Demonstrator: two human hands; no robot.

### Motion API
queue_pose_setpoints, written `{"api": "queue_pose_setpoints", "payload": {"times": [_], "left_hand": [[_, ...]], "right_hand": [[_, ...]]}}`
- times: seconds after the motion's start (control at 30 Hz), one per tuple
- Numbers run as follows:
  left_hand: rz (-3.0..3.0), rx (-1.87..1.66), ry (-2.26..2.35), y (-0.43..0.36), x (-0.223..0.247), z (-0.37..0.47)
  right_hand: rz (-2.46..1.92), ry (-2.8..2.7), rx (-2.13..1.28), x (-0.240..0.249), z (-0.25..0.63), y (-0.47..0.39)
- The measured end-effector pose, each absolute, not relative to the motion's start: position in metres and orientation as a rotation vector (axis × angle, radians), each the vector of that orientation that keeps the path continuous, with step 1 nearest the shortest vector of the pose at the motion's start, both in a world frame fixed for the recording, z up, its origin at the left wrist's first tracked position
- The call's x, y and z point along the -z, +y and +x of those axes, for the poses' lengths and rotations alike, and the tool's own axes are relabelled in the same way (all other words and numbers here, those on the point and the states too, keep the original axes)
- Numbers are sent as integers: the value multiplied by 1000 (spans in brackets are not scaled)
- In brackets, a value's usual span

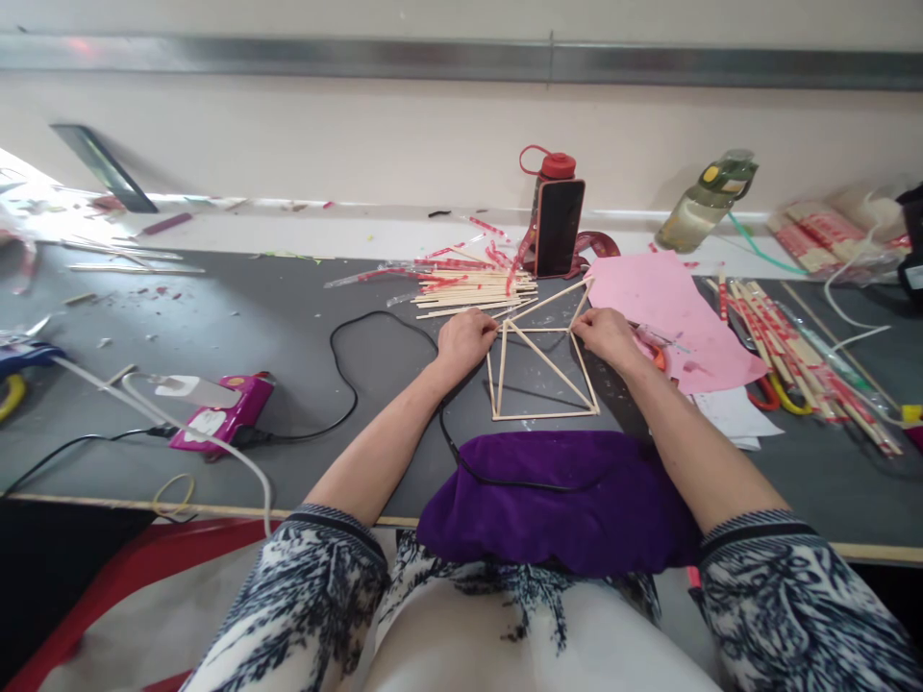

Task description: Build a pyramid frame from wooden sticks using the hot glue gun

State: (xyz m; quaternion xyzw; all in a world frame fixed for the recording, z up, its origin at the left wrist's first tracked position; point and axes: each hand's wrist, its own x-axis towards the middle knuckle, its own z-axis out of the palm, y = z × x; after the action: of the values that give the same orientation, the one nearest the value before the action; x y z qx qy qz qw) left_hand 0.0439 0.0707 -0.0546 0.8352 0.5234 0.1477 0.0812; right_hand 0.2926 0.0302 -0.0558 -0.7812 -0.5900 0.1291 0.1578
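Observation:
A frame of thin wooden sticks (548,416) stands on the grey table, with a square base and slanting sticks that meet in points. My left hand (468,341) pinches its upper left corner, fingers closed. At the upper right corner, the closed fingers of my right hand (600,334) hold the frame too. Just behind it lies a pile of loose sticks (476,288), some in red-and-white wrappers. A purple cloth (562,490) lies at the table's front edge, between my forearms.
Behind the sticks, a phone (560,229) leans on a red-capped bottle (558,165). Pink paper (670,308), scissors (785,394) and wrapped chopsticks (800,356) are on the right. A green bottle (710,202) stands tilted behind. Left: a magenta power strip (223,413) with a black cable (346,384).

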Motion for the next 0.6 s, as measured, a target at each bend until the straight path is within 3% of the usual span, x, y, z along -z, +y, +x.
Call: {"api": "queue_pose_setpoints", "payload": {"times": [0.6], "left_hand": [[2498, -431, 1580, 69, 54, 44]], "right_hand": [[-2167, -2001, -274, 52, 300, 38]]}}
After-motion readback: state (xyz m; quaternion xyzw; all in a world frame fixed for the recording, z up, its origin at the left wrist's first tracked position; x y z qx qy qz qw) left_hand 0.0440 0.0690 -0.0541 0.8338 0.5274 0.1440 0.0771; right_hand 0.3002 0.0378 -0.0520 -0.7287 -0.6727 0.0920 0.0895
